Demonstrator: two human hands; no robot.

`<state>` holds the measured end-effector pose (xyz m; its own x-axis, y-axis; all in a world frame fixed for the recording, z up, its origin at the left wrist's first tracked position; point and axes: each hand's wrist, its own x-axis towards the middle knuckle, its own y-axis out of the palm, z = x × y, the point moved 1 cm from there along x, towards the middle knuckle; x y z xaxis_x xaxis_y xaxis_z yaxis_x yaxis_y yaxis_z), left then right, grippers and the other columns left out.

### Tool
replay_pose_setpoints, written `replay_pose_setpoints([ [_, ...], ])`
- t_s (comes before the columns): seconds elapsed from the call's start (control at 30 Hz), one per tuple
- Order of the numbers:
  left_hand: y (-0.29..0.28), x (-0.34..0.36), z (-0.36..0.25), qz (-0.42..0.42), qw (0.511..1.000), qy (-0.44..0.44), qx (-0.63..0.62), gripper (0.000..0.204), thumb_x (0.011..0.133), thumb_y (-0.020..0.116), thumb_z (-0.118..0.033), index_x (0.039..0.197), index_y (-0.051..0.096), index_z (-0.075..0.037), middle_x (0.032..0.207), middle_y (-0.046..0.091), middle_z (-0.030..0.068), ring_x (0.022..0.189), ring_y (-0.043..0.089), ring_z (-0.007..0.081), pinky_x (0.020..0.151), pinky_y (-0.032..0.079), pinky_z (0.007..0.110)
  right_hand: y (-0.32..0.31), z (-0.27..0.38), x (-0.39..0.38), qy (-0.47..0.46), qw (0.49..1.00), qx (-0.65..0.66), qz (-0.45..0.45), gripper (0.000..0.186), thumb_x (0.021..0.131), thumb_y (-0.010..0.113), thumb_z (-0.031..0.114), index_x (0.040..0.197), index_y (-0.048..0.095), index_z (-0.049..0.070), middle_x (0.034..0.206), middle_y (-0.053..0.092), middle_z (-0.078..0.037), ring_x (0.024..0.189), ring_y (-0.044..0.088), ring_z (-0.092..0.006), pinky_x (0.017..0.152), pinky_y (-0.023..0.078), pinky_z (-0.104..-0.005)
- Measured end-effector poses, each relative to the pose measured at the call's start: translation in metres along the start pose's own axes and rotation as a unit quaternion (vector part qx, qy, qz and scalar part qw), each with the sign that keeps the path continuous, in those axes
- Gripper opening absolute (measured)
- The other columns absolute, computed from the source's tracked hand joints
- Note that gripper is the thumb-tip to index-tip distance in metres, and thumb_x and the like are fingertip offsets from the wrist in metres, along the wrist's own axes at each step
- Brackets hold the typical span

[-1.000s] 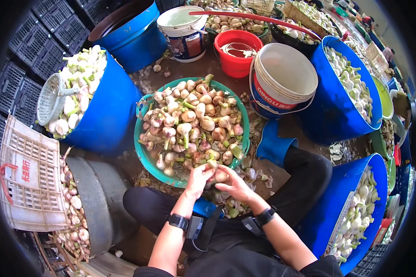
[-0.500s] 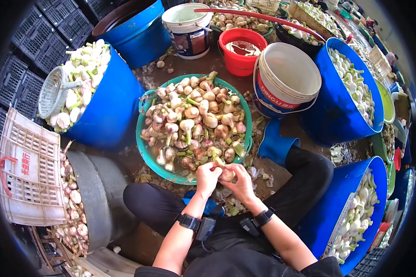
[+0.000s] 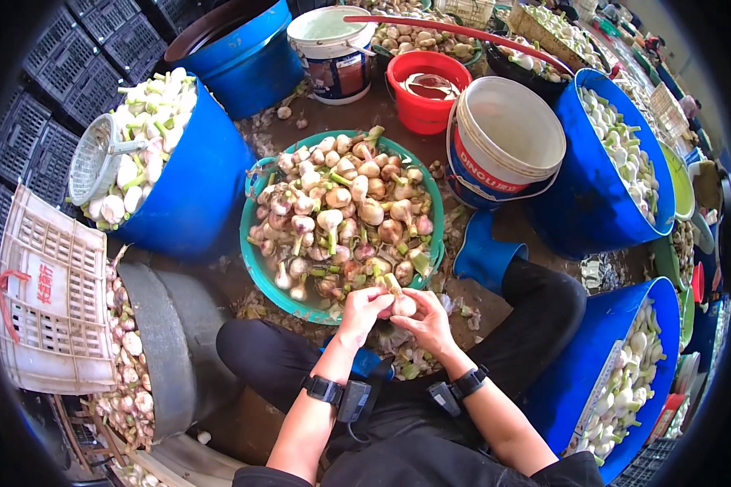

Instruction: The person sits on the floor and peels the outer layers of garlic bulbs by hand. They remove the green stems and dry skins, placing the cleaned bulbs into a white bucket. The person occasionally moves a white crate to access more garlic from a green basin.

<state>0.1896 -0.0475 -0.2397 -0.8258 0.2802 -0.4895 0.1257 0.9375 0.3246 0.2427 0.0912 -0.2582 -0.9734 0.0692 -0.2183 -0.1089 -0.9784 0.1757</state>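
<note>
Between my two hands is a garlic bulb [image 3: 404,305] with a short green stem pointing up and away from me. My left hand [image 3: 365,311] pinches it from the left, thumb and fingers pressed together against its side. The fingers of my right hand [image 3: 428,323] close round its right side and underside. Just beyond my hands sits a green basin [image 3: 261,280] with water at its edge, heaped with unpeeled garlic bulbs [image 3: 333,197], some with trimmed green stems. The bulb in my hands is over the basin's near rim.
Blue tubs of pale peeled garlic stand at the left [image 3: 211,162], the right [image 3: 544,195] and the near right [image 3: 568,357]. A grey tub [image 3: 170,341] of unpeeled garlic lies at the near left beside a white crate [image 3: 65,325]. Beyond are a red bucket [image 3: 418,114] and white buckets [image 3: 516,122].
The garlic bulb has turned in my fingers and now shows more of its pale side and upright stem. My right hand has moved slightly to the right and down.
</note>
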Motion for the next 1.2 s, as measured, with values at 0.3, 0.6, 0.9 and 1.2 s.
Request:
replay_pose_setpoints([
  [0.3, -0.003, 0.007, 0.006, 0.030, 0.996, 0.011, 0.085, 0.017, 0.082, 0.052, -0.002, 0.093, 0.064, 0.003, 0.082, 0.064, 0.0059, 0.070, 0.061, 0.0110, 0.063, 0.051, 0.024, -0.001, 0.007, 0.001, 0.010, 1.000, 0.026, -0.009, 0.055, 0.065, 0.076, 0.000, 0.115, 0.054, 0.001, 0.106, 0.045, -0.007, 0.100, 0.053, -0.0172, 0.085, 0.051, -0.0285],
  [0.6, -0.001, 0.003, 0.000, 0.034, 0.999, -0.018, 0.027, 0.015, 0.083, 0.057, -0.007, 0.091, 0.064, 0.004, 0.082, 0.064, 0.0066, 0.072, 0.062, 0.0124, 0.065, 0.052, 0.024, 0.000, 0.017, -0.002, -0.022, 0.991, -0.129, -0.015, 0.055, 0.064, 0.078, 0.003, 0.114, 0.055, 0.002, 0.105, 0.046, -0.007, 0.099, 0.053, -0.0170, 0.083, 0.051, -0.0281],
  [0.9, -0.008, 0.011, 0.012, 0.002, 0.997, -0.023, 0.079, 0.012, 0.083, 0.053, -0.006, 0.081, 0.063, 0.000, 0.070, 0.060, 0.0007, 0.059, 0.054, 0.0066, 0.052, 0.044, 0.020, 0.002, 0.013, 0.000, 0.064, 0.993, 0.099, 0.017, 0.050, 0.072, 0.074, 0.007, 0.117, 0.052, 0.002, 0.103, 0.053, -0.006, 0.097, 0.056, -0.0176, 0.080, 0.051, -0.0279],
  [1.2, -0.001, 0.010, 0.010, 0.076, 0.980, -0.074, -0.170, 0.027, 0.088, 0.049, -0.014, 0.111, 0.054, -0.001, 0.102, 0.061, 0.0072, 0.091, 0.061, 0.0188, 0.075, 0.051, 0.031, -0.015, 0.031, 0.030, 0.267, 0.947, 0.032, 0.176, 0.041, 0.095, 0.038, 0.041, 0.107, 0.052, 0.005, 0.092, 0.064, -0.013, 0.078, 0.063, -0.0171, 0.070, 0.051, -0.0281],
])
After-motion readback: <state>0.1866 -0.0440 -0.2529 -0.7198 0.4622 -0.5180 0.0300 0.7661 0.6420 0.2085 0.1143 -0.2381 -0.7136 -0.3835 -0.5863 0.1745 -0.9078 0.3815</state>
